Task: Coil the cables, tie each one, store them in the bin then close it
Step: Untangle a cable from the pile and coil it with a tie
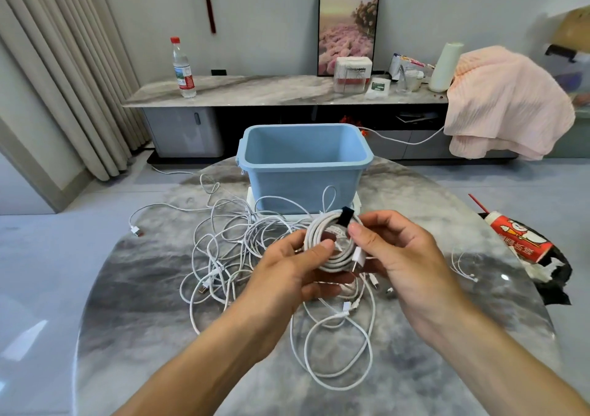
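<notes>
Left hand [287, 265] and right hand [396, 249] pinch a tight white coiled cable [332, 243], dark strap [345, 216] around it.

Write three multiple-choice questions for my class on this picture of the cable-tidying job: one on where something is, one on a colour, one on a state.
1. Where does the bin stand?
A. On the table, beyond the loose cables
B. On the floor
C. On the sideboard

2. What colour is the tie round the coiled cable?
A. Red
B. Dark
C. Yellow

3. How is the bin?
A. Lidded
B. Open, nothing visible inside
C. Tipped over

Answers: 1 A, it sits on the marble table behind the loose cables. 2 B, the strap is dark against the white coil held by the left hand and right hand. 3 B, its bare blue inside shows.
</notes>
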Available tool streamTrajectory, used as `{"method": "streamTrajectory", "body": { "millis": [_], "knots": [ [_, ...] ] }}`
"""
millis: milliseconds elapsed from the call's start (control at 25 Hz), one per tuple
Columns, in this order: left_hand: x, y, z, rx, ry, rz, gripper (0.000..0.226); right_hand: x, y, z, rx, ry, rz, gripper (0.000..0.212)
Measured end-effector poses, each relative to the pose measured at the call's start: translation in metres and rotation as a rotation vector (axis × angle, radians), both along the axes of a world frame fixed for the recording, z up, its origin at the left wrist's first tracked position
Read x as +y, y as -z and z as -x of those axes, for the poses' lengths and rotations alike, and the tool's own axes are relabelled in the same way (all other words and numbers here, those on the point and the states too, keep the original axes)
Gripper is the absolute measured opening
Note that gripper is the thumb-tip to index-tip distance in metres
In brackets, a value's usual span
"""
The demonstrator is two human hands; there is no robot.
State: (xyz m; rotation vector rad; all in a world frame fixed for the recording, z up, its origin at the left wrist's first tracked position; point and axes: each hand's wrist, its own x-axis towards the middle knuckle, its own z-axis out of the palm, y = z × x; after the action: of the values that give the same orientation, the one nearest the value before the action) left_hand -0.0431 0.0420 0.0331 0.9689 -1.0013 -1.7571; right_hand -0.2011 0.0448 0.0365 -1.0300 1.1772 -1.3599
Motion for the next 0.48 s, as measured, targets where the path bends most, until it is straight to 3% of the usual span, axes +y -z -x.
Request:
{"method": "streamTrajectory", "body": {
  "millis": [120,280,360,480],
  "knots": [
    [0.000,0.004,0.003,-0.013,-0.097,-0.005,0.017,-0.001,0.007,-0.015,-0.018,-0.020,-0.011,0.017],
    [-0.005,0.001,0.000,-0.268,-0.049,-0.015,0.031,-0.014,0.014,-0.020,0.060,-0.002,-0.013,0.011],
    [-0.015,-0.001,-0.006,-0.352,-0.067,-0.039,0.038,-0.035,0.009,-0.018,-0.005,0.098,-0.080,0.007],
    [-0.030,0.000,-0.016,-0.320,-0.174,-0.084,0.044,-0.094,-0.014,-0.017,-0.137,0.219,-0.159,0.011]
  ]
}}
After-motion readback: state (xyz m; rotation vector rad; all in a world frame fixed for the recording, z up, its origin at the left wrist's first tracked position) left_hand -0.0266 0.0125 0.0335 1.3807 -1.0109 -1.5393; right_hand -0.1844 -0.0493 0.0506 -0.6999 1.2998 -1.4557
